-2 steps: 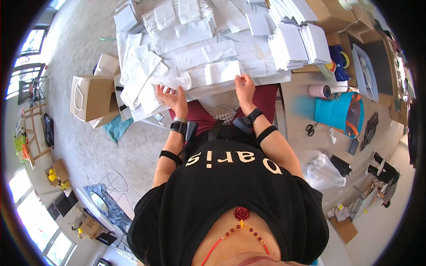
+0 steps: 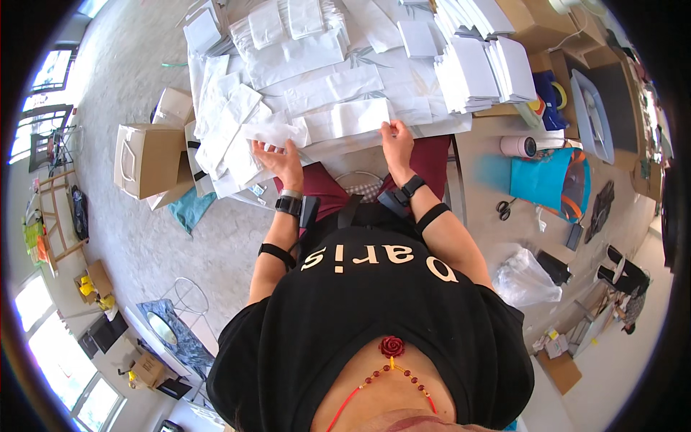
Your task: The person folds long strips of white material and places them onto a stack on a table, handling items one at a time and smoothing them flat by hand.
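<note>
Head view: at the near edge of the table (image 2: 452, 124), a worker's right hand (image 2: 398, 147) pinches the right end of a white sheet (image 2: 360, 117); the left hand (image 2: 283, 164) curls loosely at a translucent sleeve (image 2: 277, 132) — whether gripping it, I cannot tell. Handling these pieces appears the step in hand; the next move seemingly calls for a light, steady touch. Beyond lie pale bags (image 2: 296, 59) — and, along the right edge, paper stacks (image 2: 468, 75).

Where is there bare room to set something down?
A small patch of patterned tablecloth shows just below the small white stack, left of the bigger paper stacks. More room: the grey floor between the teal cloth and the left forearm. White sleeves crowd the tablecloth's left end.
</note>
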The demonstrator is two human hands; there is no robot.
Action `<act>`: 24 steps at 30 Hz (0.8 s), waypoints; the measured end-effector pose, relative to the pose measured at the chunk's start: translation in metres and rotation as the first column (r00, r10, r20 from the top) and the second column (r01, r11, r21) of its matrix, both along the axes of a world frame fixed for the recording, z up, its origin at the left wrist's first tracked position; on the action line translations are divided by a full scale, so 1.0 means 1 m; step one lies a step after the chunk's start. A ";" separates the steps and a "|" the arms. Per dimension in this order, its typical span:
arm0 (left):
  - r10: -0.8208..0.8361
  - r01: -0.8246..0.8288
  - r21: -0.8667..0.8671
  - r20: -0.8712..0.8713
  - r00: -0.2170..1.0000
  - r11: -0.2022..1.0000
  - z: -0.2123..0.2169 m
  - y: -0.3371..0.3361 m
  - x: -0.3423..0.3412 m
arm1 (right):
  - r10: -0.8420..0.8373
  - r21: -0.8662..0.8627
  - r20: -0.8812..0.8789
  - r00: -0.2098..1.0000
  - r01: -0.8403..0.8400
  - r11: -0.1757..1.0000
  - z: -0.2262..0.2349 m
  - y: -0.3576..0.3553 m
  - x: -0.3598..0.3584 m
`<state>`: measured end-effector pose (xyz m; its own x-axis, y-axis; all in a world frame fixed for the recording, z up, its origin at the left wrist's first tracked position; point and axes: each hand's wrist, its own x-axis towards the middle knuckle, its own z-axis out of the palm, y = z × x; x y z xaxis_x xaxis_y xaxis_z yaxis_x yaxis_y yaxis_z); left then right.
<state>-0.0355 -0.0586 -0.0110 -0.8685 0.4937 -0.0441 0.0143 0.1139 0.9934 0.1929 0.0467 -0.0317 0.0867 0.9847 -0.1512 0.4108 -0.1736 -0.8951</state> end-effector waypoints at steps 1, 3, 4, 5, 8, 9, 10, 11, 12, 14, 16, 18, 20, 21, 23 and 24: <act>0.022 -0.022 0.025 0.007 1.000 0.999 -0.003 0.000 -0.003 | 0.008 -0.007 -0.002 1.000 -0.008 1.000 0.001 0.000 0.000; 0.066 -0.067 0.075 0.023 0.998 0.995 -0.007 0.002 -0.012 | 0.019 0.019 0.009 1.000 -0.019 1.000 0.003 0.000 -0.002; 0.091 -0.095 -0.019 -0.156 0.984 0.995 -0.007 0.002 -0.016 | 0.022 0.034 0.017 1.000 -0.023 0.999 0.002 0.000 -0.002; 0.097 -0.139 -0.107 -0.332 0.938 0.984 -0.007 0.002 -0.020 | 0.025 0.051 0.022 0.999 -0.026 0.998 0.002 0.000 -0.002; -0.018 -0.182 -0.227 -0.672 0.741 0.957 0.020 0.008 -0.010 | 0.024 0.076 0.027 0.999 -0.026 0.997 -0.001 0.001 0.000; -0.071 -0.177 -0.249 -0.744 0.664 0.952 0.032 0.012 -0.002 | 0.017 0.065 0.023 1.000 -0.019 0.998 -0.002 0.001 0.001; -0.120 -0.040 -0.188 -0.761 0.637 0.981 0.034 0.012 0.001 | 0.020 0.051 0.016 1.000 -0.021 0.998 -0.003 0.000 0.001; -0.300 0.073 -0.316 -0.767 0.567 0.946 0.037 0.010 0.003 | 0.019 0.054 0.015 1.000 -0.020 0.998 -0.005 0.000 0.002; -0.468 0.174 -0.442 -0.745 0.475 0.880 0.040 0.008 0.005 | 0.017 0.057 0.015 1.000 -0.018 0.998 -0.006 0.000 0.002; -0.646 0.291 -0.577 -0.697 0.311 0.763 0.034 0.007 0.006 | 0.013 0.064 0.017 1.000 -0.014 0.998 -0.008 0.000 0.004; -0.679 0.298 -0.612 -0.682 0.271 0.733 0.031 0.008 0.004 | 0.007 0.073 0.023 1.000 -0.009 0.997 -0.007 0.000 0.006; -0.690 0.315 -0.617 -0.676 0.257 0.721 0.032 0.011 0.001 | 0.003 0.051 0.002 1.000 -0.004 0.999 -0.003 0.000 0.009; -0.702 0.329 -0.625 -0.673 0.230 0.707 0.031 0.013 -0.003 | 0.003 0.062 0.012 1.000 -0.004 0.998 0.004 -0.001 0.008; -0.708 0.336 -0.630 -0.672 0.217 0.701 0.030 0.015 -0.005 | 0.002 0.085 0.035 0.999 -0.005 0.996 0.007 -0.002 0.008; -0.711 0.354 -0.627 -0.674 0.200 0.694 0.030 0.017 -0.009 | -0.002 0.097 0.063 0.998 -0.004 0.995 0.007 -0.002 0.008; -0.712 0.362 -0.626 -0.675 0.192 0.691 0.029 0.018 -0.010 | -0.005 0.086 0.068 0.998 -0.001 0.996 0.007 -0.001 0.008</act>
